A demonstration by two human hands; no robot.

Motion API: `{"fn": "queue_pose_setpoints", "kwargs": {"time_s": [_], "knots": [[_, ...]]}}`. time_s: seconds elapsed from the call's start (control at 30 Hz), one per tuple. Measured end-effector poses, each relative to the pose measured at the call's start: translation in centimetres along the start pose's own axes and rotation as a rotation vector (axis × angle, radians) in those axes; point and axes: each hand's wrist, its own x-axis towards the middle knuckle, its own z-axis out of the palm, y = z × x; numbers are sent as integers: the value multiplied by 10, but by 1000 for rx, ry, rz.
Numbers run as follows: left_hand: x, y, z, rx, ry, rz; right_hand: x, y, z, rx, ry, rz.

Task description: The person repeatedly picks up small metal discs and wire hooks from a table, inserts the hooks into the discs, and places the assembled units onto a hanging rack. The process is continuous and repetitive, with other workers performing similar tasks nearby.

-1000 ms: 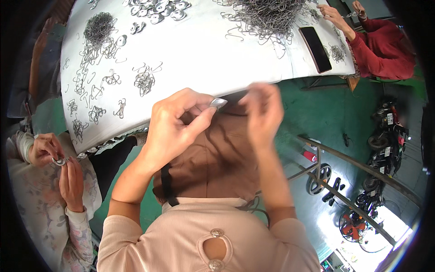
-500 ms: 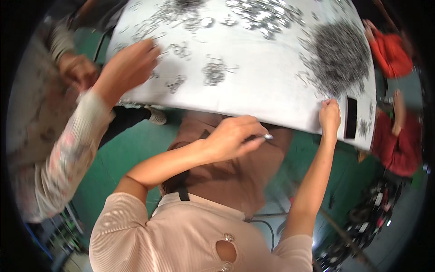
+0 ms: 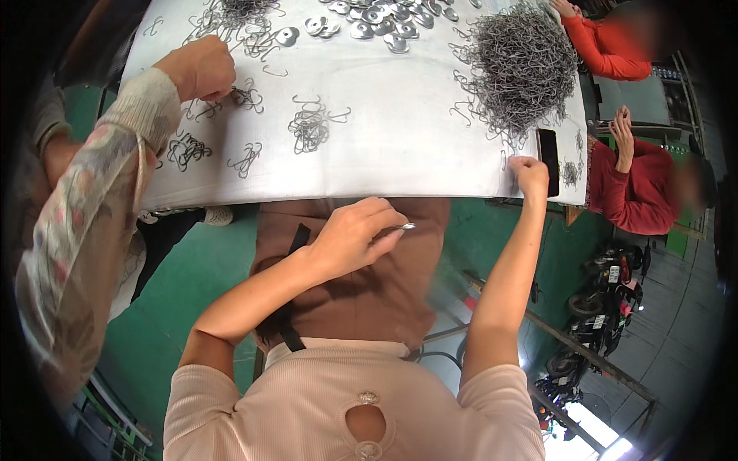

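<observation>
Desk, broad and white-covered, (image 3: 407,154) stretches across the upper part of the view, its near edge running just beyond the person's brown cloth-covered lap (image 3: 354,307). Reaching over its left edge is a co-worker's pale floral sleeve (image 3: 84,215), the hand (image 3: 201,69) curled above small clusters of hooks. Toward the right edge lies a dense heap of dark grey wire hooks (image 3: 519,69); toward the far side, a scatter of round silver metal discs (image 3: 383,28). A flat black rectangular phone (image 3: 548,157) lies near the desk's near right corner.

The right hand (image 3: 515,163) is lowered just beside the phone, close to the near edge, its thumb and forefinger seemingly together; whether a hook sits between them, I cannot tell. The left hand (image 3: 401,230) is off the desk, over the lap and short of the near edge, its fingers clamped on a small shiny silver metal piece (image 3: 408,227).

A few loose thin wire hooks (image 3: 511,141) straggle from the heap toward the right fingers. The step in hand looks like picking up one hook while the left holds its piece steady; the next move seems to call for a clean pinch that draws no tangled neighbours along.
</observation>
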Motion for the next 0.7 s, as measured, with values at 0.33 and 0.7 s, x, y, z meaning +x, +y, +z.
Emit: {"fn": "queue_pose_setpoints", "kwargs": {"time_s": [0.33,0.7], "knots": [[-15,-10,-3,13,29,-36,-59,-112,23,215,-196,-488],[-18,-18,-1,52,-26,-113,-183,-304,109,242,-407,-1128]]}}
